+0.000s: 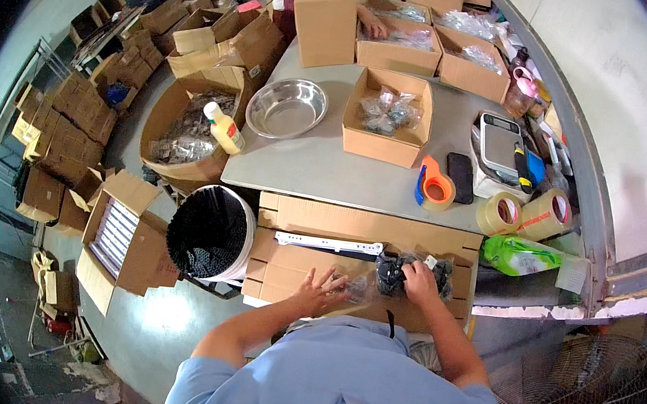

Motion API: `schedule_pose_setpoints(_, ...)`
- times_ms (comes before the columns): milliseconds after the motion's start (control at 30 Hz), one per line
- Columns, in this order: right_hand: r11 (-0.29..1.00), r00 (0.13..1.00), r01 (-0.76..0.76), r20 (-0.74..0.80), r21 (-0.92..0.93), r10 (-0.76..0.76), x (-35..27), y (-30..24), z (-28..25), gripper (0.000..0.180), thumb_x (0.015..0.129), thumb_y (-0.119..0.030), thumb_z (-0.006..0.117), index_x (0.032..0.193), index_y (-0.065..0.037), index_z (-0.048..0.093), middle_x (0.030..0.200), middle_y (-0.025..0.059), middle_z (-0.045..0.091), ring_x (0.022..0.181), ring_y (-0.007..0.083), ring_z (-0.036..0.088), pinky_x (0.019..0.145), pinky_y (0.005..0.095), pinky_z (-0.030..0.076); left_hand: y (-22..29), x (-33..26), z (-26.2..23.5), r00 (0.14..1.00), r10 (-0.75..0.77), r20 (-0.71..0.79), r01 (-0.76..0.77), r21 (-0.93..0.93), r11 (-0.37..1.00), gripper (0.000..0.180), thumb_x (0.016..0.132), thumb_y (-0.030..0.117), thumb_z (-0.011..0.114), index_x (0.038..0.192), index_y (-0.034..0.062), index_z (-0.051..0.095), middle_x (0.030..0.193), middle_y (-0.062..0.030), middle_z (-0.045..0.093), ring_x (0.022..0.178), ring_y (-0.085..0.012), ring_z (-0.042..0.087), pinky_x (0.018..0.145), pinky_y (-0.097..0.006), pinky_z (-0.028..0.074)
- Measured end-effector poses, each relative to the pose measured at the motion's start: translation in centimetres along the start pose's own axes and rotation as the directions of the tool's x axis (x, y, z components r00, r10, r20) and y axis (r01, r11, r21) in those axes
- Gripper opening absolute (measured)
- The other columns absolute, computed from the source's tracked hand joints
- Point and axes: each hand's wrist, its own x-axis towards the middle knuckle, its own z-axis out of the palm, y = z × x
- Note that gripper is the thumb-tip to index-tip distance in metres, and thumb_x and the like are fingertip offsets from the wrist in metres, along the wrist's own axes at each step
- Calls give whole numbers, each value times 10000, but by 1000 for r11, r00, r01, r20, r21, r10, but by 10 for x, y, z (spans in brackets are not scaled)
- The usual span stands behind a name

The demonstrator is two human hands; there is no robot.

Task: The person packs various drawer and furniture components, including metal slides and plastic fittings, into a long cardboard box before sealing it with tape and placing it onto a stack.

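My left hand (319,291) lies with its fingers spread over the flat cardboard (284,269), its fingertips at a clear plastic bag (359,288). To the right, my right hand (421,283) curls its fingers onto a clear bag of black parts (390,274); its fingertips are partly hidden. More black parts in clear plastic show just right of that hand. A white metal slide rail (328,243) with small holes lies crosswise beyond both hands, its right end close to the black parts.
A white bucket of black rods (247,245) stands left of the cardboard. On the grey table (303,169) are a steel bowl (283,132), a box of bagged parts (420,145), an orange tape dispenser (435,184) and a scale (501,142). Another person's hand (373,26) reaches into a far box.
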Motion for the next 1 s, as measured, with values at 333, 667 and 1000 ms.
schedule_pose_setpoints(333,988,1000,-2,-15,156,5,-13,13,-19,187,727,-56,641,907,-65,593,904,126,540,876,338,542,768,426,451,-23,32,-19,960,198,198,-152,-224,963,1289,400,265,863,1462,243,133,1499,-187,129,1351,-471,137,1007,-606,316)
schedule_pose_setpoints(667,971,980,-165,138,174,142,39,19,-36,113,828,-93,592,918,-38,550,850,132,581,897,306,569,776,403,469,-32,31,-69,914,304,270,-230,-274,934,769,641,176,692,1330,94,360,1341,-224,366,1285,-413,305,986,-566,341)
schedule_pose_setpoints(1000,-664,714,-279,612,694,340,321,-18,-25,671,845,-382,603,1346,-58,297,1238,235,419,1088,422,501,856,507,510,-29,30,-46,995,100,24,-76,-480,874,572,662,58,639,1200,10,451,1135,-198,543,1092,-357,512,898,-433,452)
